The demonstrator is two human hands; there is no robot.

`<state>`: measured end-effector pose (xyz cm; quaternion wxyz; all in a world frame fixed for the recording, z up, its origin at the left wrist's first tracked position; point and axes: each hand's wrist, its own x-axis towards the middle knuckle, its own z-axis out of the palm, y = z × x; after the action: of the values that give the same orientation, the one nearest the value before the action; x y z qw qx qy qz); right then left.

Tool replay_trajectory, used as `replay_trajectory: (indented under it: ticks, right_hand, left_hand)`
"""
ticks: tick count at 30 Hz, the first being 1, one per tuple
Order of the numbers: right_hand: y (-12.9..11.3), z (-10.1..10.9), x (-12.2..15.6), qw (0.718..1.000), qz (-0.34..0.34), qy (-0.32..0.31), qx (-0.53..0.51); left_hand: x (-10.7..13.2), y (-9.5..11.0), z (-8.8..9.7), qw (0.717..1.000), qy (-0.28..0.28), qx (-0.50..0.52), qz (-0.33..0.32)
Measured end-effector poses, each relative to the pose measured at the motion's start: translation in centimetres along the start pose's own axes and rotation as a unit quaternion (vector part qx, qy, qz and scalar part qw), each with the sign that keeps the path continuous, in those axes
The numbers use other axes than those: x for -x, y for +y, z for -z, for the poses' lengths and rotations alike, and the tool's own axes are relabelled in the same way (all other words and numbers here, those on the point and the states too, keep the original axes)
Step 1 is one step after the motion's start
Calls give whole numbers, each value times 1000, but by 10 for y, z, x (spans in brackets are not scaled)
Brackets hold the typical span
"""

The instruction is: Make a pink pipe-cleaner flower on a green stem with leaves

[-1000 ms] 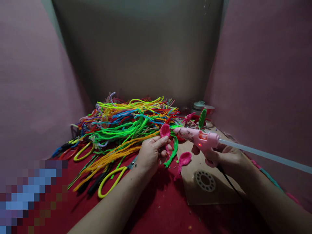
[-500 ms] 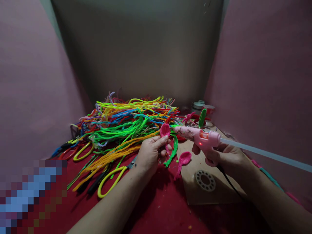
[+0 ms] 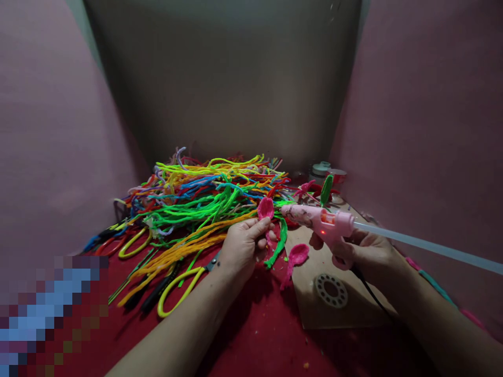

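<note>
Thumb and fingers of the left hand pinch the tail of a fuzzy, hot-pink chenille petal, its spoon-like oval head cupped and upright before the heap of pipe cleaners. The right hand curls its fingers around the grip of a pale pink hot-glue gun (dark streaks mark its barrel), nozzle just beside the petal. A matching second petal rests its rounded head on the tan board.
</note>
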<state>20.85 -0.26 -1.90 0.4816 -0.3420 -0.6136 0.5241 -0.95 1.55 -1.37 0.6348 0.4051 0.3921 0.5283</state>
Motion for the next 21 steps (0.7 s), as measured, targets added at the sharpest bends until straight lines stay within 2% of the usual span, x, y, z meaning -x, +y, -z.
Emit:
replay_trajectory:
  ticks: [21]
  right_hand:
    - [-8,-7,2,999,-23,25,-2]
  left_hand:
    - [-1,-2,1,1000,-14,-13,-19]
